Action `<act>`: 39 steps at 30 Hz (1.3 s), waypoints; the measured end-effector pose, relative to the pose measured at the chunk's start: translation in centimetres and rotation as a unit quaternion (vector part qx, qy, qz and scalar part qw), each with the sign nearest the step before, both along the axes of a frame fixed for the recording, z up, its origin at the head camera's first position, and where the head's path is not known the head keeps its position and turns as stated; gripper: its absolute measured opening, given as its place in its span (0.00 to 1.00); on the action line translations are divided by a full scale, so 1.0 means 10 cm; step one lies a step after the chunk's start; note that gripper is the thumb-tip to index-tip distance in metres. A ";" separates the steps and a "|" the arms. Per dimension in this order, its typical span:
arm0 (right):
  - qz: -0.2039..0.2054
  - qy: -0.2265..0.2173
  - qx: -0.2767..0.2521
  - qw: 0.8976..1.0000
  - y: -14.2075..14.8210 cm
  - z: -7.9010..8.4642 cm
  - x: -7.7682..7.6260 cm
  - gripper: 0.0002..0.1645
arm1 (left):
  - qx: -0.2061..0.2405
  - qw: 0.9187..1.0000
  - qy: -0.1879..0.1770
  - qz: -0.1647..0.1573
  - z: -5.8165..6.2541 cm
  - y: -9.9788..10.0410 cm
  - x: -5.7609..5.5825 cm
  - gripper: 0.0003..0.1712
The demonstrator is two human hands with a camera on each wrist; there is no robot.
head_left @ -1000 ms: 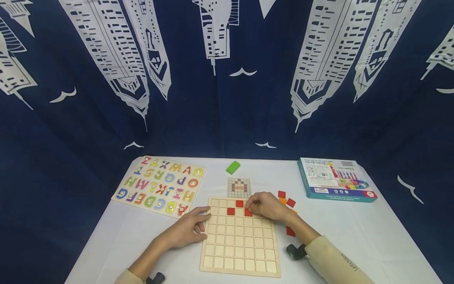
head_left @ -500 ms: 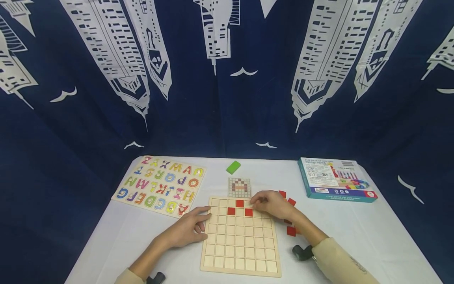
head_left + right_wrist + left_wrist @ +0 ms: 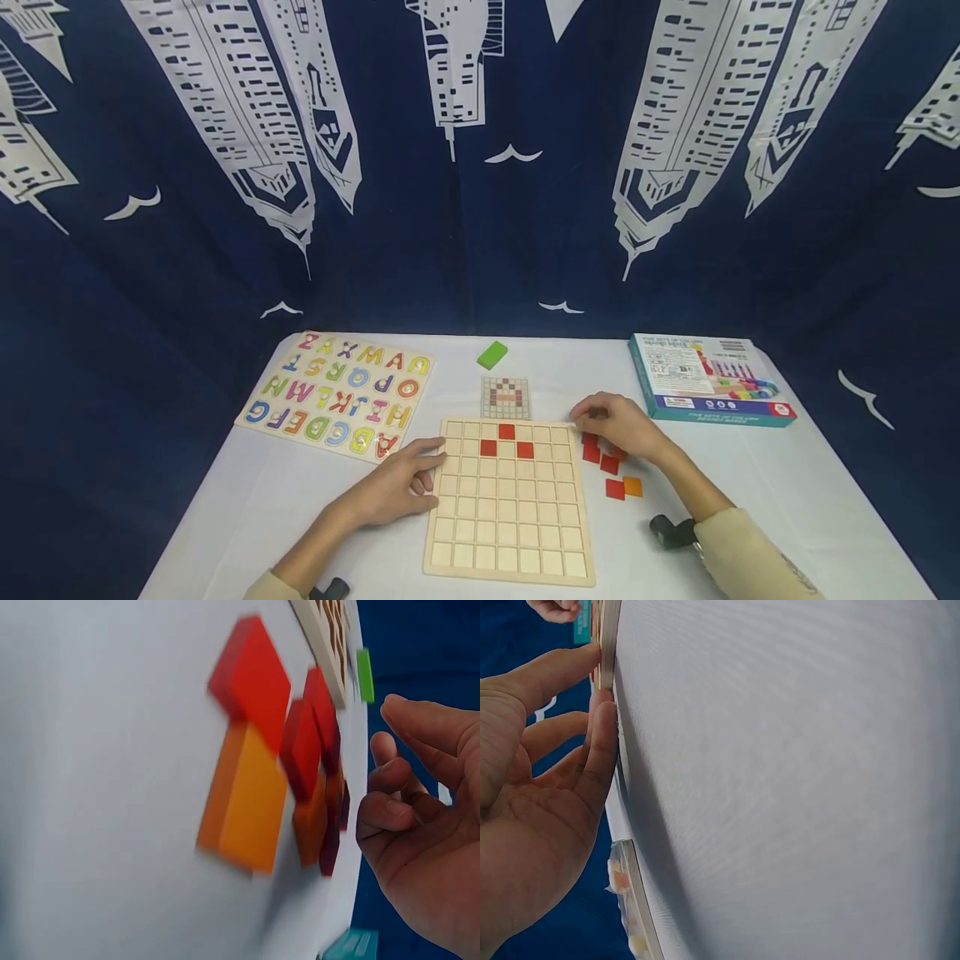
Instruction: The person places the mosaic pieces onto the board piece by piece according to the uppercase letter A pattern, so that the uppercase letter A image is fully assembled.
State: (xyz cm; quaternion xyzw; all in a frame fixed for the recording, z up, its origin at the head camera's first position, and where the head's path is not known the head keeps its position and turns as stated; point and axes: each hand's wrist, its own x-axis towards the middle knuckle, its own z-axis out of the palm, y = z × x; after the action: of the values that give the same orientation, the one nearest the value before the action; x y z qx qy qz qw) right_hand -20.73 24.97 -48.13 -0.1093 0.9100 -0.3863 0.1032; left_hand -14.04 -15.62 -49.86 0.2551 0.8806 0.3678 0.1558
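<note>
Left hand [image 3: 390,485]: fingers spread, touching the near side edge of the grid board [image 3: 507,508], which lies right of those fingertips with three red tiles [image 3: 525,450] seated in it. Right hand [image 3: 617,423]: fingers loosely bent, pinching nothing visible, just above the table; loose red tiles [image 3: 615,489] and orange tiles [image 3: 633,487] lie below its fingers.

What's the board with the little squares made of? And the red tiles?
The board looks like bare, dull wood: pale tan, even along its edge. The red tiles look smooth and evenly coloured, so maybe painted wood, but they could be plastic.
</note>
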 end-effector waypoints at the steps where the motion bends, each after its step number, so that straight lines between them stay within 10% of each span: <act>1: -0.002 0.000 0.002 1.000 0.04 0.00 0.00 0.08 | 0.001 1.000 -0.001 0.000 0.00 0.00 0.00 0.39; 39: -0.044 0.003 0.042 0.998 0.48 -0.15 0.10 0.20 | -0.004 1.000 0.006 -0.005 0.00 0.00 -0.01 0.38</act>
State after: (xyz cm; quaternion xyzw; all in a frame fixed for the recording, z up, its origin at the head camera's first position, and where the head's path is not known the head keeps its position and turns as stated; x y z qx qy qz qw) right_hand -19.72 29.80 -49.64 -0.0655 0.9297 -0.3515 0.0882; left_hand -14.10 -15.60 -49.89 0.2608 0.8817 0.3619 0.1536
